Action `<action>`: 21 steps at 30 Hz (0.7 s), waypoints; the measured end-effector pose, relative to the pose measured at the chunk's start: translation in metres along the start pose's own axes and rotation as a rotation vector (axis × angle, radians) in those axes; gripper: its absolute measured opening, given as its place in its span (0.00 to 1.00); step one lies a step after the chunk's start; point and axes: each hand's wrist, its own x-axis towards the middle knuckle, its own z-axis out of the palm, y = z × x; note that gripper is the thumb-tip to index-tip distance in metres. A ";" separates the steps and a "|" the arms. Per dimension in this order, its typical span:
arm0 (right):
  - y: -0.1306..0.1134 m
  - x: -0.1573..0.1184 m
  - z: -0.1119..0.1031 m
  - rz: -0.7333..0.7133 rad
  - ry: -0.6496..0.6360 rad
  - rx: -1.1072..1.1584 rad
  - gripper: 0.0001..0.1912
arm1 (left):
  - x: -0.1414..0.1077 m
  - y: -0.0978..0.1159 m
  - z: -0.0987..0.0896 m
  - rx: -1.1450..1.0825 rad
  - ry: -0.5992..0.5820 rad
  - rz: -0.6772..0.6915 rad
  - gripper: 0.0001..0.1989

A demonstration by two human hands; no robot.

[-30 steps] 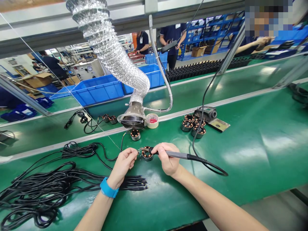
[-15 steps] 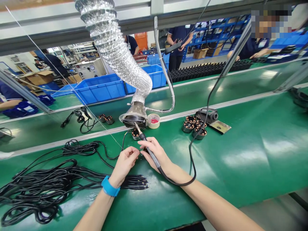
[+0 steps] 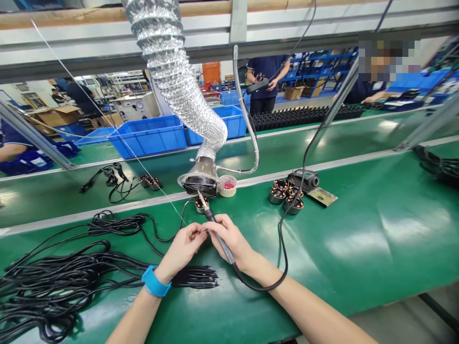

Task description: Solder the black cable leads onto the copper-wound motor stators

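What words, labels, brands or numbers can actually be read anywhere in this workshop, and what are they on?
No word, brand or number can be read clearly.
Metal plate beside the soldering station: any marking is too small to read.
Dial gauge on the grey cabinet: its face is too small to read.
White label on the blue crate: too blurred to read.

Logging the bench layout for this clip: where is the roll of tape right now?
In the head view, the roll of tape sits at the far edge of the green bench, just right of the fume extractor's fan hood and left of the copper-wound stators.
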 end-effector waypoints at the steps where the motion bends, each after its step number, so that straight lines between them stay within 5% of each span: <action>1: 0.000 0.000 0.000 0.007 0.009 0.011 0.22 | 0.000 0.000 -0.001 -0.005 -0.021 -0.014 0.16; 8: -0.004 -0.003 0.001 0.015 0.005 -0.014 0.22 | 0.003 -0.003 -0.003 -0.233 -0.107 -0.146 0.20; 21: -0.003 -0.002 -0.007 0.095 0.016 0.106 0.23 | 0.005 -0.003 -0.003 -0.271 -0.038 -0.195 0.19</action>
